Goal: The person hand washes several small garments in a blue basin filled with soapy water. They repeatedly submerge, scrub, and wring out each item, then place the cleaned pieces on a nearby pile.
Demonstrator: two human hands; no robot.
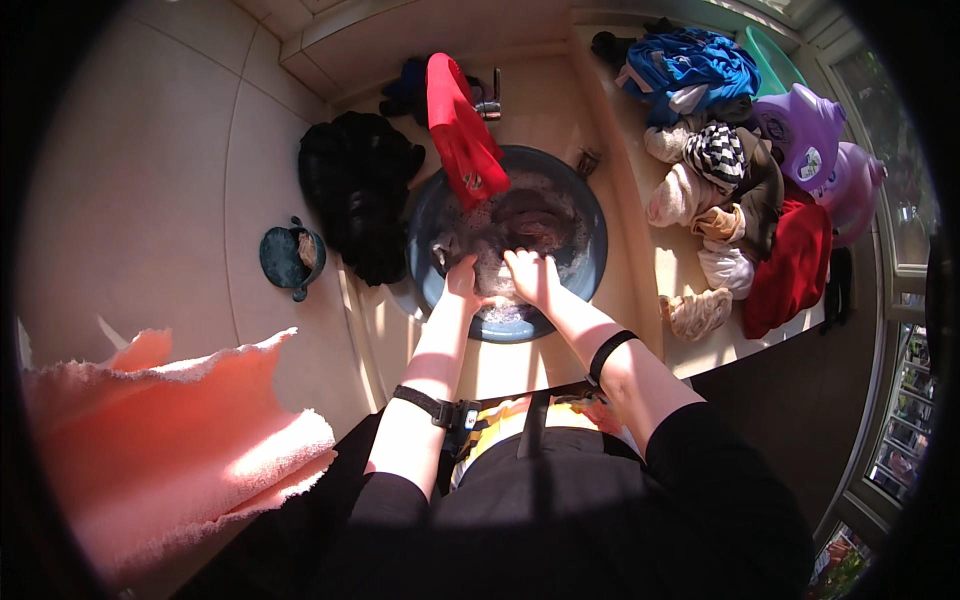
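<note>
Both of my hands are at the near side of a blue-grey plastic basin (pixel 596 277) filled with murky, sudsy water. My left hand (pixel 463 285) dips into the water at the left, its fingers partly under the surface. To its right, my right hand (pixel 534 276) rests at the suds with its fingers bent; whether either hand grips cloth below cannot be seen. Dark wet fabric (pixel 532 217) shows in the water beyond my right hand. A red cloth (pixel 461 131) drapes over the faucet (pixel 491 105), and its lower end hangs over the basin.
Left of the basin lies a black garment heap (pixel 360 195), near a small dark green dish (pixel 277 259). A pink towel (pixel 187 435) hangs at the lower left. The right ledge holds blue clothing (pixel 690 71), rolled socks (pixel 679 195), red fabric (pixel 791 262) and purple detergent jugs (pixel 806 127).
</note>
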